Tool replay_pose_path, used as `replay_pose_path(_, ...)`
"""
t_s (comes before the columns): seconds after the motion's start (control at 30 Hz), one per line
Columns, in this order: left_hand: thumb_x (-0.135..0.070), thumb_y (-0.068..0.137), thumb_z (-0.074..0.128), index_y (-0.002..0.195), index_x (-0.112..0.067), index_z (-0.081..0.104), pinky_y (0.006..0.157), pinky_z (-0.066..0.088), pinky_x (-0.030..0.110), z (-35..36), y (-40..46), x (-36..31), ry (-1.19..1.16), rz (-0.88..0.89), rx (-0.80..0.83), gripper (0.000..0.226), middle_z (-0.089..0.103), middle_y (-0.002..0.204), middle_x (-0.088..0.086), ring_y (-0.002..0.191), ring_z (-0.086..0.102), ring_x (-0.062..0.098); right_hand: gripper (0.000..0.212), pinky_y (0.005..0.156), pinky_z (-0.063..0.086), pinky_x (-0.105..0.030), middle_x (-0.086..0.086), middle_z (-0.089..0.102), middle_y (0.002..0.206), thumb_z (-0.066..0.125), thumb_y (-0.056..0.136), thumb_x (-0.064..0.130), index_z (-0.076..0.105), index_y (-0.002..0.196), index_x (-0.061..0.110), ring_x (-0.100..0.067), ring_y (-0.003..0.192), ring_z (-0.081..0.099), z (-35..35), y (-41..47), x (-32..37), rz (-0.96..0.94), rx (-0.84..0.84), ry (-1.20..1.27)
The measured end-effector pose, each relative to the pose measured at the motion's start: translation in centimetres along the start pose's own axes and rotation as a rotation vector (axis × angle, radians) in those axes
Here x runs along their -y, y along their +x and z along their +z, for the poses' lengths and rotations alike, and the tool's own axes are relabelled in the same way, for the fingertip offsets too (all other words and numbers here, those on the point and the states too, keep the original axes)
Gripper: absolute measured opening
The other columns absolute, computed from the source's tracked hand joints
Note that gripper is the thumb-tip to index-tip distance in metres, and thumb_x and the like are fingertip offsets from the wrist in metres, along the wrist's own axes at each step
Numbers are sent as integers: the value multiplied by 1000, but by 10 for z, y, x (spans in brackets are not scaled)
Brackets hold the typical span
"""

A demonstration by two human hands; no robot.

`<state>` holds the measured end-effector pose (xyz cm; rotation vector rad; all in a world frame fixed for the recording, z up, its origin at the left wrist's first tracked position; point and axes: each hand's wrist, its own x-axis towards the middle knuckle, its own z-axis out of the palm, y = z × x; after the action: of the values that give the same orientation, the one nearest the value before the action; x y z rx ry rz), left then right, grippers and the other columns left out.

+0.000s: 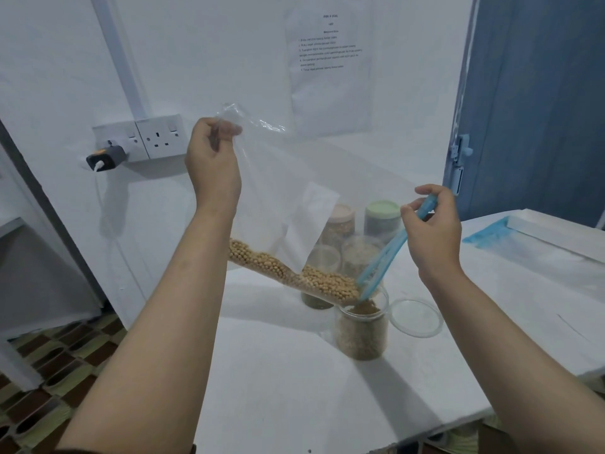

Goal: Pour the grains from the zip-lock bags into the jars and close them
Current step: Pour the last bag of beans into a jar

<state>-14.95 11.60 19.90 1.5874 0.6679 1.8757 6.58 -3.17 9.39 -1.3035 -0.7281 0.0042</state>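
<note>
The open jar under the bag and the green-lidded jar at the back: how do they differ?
The open jar has no lid on; a clear lid lies beside it, while the green-lidded jar is closed. The open jar stands near the front, under the mouth of the zip-lock bag with its tan grains; the green-lidded jar stands at the back, seen through the bag. Both are clear, upright and hold something.
</note>
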Motion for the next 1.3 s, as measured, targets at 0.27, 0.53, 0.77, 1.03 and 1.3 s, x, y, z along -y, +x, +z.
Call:
replay_pose_path(0.27,-4,94,48,82,-27,55,86,45,16,4,0,-4,5,20,17,27,65,85,-15,83,59,-6,23,63,44,-13,6,60,89,60,91,8,55,107,24,-7,72,54,-6,2,1,12,12,-35)
replay_pose_path(0.53,-4,96,49,84,-21,56,84,42,9,4,-4,-5,10,40,16,21,64,82,-17,81,59,-10,21,86,48,-29,4,59,104,58,88,9,55,106,21,-12,95,54,-6,1,7,-53,25,-217)
replay_pose_path(0.77,-7,94,47,81,-29,54,91,45,17,2,-5,4,3,43,10,26,66,85,-13,90,62,1,27,93,26,-38,2,55,122,56,89,29,58,115,23,-26,118,43,1,3,22,-218,108,-645)
replay_pose_path(1.03,-4,95,47,80,-29,54,89,43,14,4,-5,3,-24,54,31,30,66,86,-12,90,62,1,20,87,24,-34,15,61,99,51,96,46,58,106,30,-12,98,53,30,15,47,-374,270,-602)
replay_pose_path(1.3,-14,96,50,85,-24,59,90,48,28,-8,-5,4,82,103,101,18,65,87,-15,90,60,0,14,70,46,-21,14,68,78,56,98,22,70,94,24,-7,77,63,50,19,54,-374,284,-293)
